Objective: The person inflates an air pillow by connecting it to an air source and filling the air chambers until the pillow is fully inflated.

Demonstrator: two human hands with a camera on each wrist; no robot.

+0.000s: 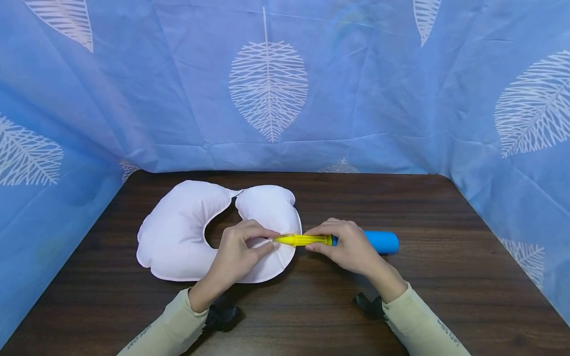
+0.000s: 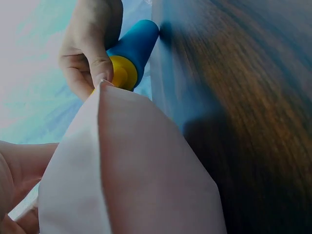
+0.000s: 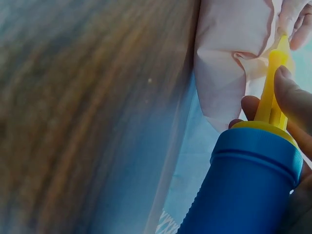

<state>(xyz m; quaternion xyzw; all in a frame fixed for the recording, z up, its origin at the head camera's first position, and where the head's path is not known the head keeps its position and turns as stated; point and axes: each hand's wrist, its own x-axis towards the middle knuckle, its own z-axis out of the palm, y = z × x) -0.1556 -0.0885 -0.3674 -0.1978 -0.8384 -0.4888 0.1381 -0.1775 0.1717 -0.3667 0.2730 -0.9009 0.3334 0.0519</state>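
Note:
A white inflatable neck pillow (image 1: 178, 232) lies on the table, its opening toward the far side. My left hand (image 1: 238, 252) is over the pillow's right arm, thumb and forefinger pinching the pillow where the yellow nozzle's tip meets it; the exact spot is hidden by the fingers. In my right hand (image 1: 345, 244) is a blue and yellow hand pump (image 1: 383, 242), gripped around its yellow front end. The pump lies level, its nozzle pointing left at the left fingertips. The right wrist view shows the pump's blue barrel (image 3: 243, 180) and the right thumb along the yellow part.
The dark wooden table (image 1: 423, 212) stretches out on both sides of the pillow. A blue curtain with white leaf prints (image 1: 267, 89) hangs around its back and sides. Black wrist straps (image 1: 369, 304) sit under the beige sleeves.

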